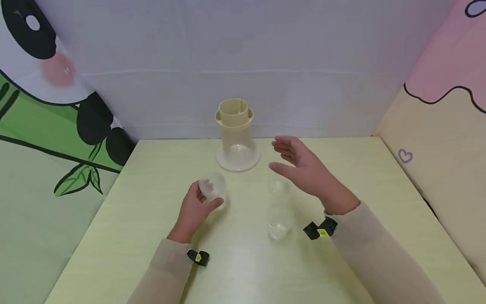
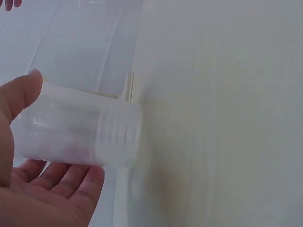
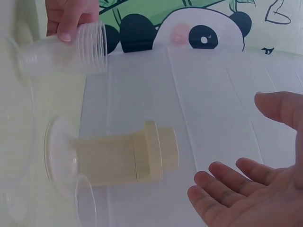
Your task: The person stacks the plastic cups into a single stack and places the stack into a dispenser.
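Observation:
My left hand [image 1: 194, 211] grips a stack of clear plastic cups [image 2: 78, 127], thumb on one side and fingers on the other. Several nested rims of that stack show in the right wrist view. Raised over the right half of the table, my right hand [image 1: 300, 166] has its fingers extended and thumb spread, holding nothing. Just below it in the head view stands a clear plastic container [image 1: 279, 207], faint against the tabletop. At the back stands a cream cylinder [image 1: 236, 133] with a wide collar, a narrower inner tube on top and a clear round base.
A pale wood-look table [image 1: 152, 181] lies under everything. White cloth [image 1: 197, 50] covers the wall behind it. Printed panels stand on both sides, a panda [image 1: 30, 29] on the left and a pink and beige panel [image 1: 436, 139] on the right.

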Available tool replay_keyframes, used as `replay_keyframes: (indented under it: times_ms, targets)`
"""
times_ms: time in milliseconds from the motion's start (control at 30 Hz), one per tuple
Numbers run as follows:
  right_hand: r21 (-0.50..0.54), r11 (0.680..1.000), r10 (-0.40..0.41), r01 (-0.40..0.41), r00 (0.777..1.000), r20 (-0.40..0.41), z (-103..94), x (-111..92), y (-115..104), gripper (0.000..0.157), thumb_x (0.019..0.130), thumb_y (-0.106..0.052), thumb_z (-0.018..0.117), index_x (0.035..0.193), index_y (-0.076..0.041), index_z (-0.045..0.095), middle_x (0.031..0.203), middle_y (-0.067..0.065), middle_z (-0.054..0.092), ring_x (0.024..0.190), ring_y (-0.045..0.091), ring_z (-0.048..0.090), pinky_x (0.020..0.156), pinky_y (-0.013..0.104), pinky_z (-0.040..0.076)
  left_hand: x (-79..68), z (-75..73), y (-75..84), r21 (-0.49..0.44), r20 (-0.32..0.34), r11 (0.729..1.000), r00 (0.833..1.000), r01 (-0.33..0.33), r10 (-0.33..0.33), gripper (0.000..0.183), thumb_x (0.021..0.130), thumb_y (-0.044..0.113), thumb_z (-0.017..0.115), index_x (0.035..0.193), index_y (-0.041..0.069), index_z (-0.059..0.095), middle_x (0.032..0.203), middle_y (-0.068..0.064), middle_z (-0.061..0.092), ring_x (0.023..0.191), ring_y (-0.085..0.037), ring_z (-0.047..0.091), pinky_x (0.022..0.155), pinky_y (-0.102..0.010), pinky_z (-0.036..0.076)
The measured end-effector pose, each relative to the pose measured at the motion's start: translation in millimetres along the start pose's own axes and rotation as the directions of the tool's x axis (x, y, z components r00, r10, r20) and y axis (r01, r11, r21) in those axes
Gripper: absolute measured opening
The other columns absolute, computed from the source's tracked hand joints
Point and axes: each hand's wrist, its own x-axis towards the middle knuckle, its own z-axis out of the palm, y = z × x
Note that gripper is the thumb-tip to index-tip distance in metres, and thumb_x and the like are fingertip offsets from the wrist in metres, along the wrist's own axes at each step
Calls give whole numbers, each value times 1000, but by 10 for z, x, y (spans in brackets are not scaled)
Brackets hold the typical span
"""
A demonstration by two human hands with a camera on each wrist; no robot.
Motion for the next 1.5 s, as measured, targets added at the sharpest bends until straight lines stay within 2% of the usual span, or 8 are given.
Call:
replay_keyframes:
  times_ms: [233,367,533,767,967,1167,1333,1500]
  targets:
    - [27,998,65,-63,995,-78,-341,-239,138,66,105,-19,63,158,-3,27,157,9,40,147,23,37,121,37,30,28,15,22,10,11,1000,1000,2,-2,80,87,16,85,150,5,37,155,-13,45,143,-32,44,114,-46,42]
    - [56,995,86,-80,989,-118,-477,-395,191,67,106,-22,61,160,-5,25,159,8,38,148,24,36,117,26,34,32,20,19,20,16,1000,1000,12,-12,79,89,17,84,151,5,36,156,-14,44,142,-33,44,113,-48,43]
    - [103,991,100,-83,980,-170,-567,-577,297,65,107,-21,59,160,-4,24,159,11,37,148,28,35,108,16,40,35,23,-1,15,13,1000,1000,9,-9,78,90,19,83,150,5,36,155,-14,45,142,-33,45,112,-47,43]
    - [76,990,133,-119,967,-217,-627,-815,519,67,108,-27,56,161,-3,22,160,16,37,147,30,37,103,12,42,29,31,-24,30,13,1000,1000,11,-11,81,89,22,84,151,5,35,156,-15,44,142,-33,45,113,-47,42]
    - [146,988,89,-54,964,-249,-604,-999,745,62,109,-21,55,159,-2,24,158,22,37,141,17,44,103,13,43,28,33,-28,42,11,999,1000,6,-7,80,89,22,84,151,5,36,155,-15,44,141,-33,46,112,-47,43]
    - [203,979,65,-9,960,-271,-547,-1151,883,60,109,-17,52,157,4,22,156,24,37,137,11,48,104,13,42,26,29,-28,55,6,998,1000,13,-14,78,90,22,83,150,6,36,155,-15,45,141,-33,47,112,-47,44]
    - [263,963,25,54,958,-287,-515,-1251,993,56,109,-9,50,155,8,22,152,19,43,134,10,52,106,14,42,1,21,-6,63,5,998,1000,23,-23,76,91,19,82,150,5,36,155,-15,45,141,-34,47,112,-48,44]
    - [303,939,-76,162,958,-276,-505,-1323,1107,51,107,5,45,154,10,25,150,11,48,135,13,52,109,18,41,-10,19,3,65,6,998,1000,16,-16,75,91,18,82,149,4,36,154,-16,46,140,-34,47,112,-47,44]
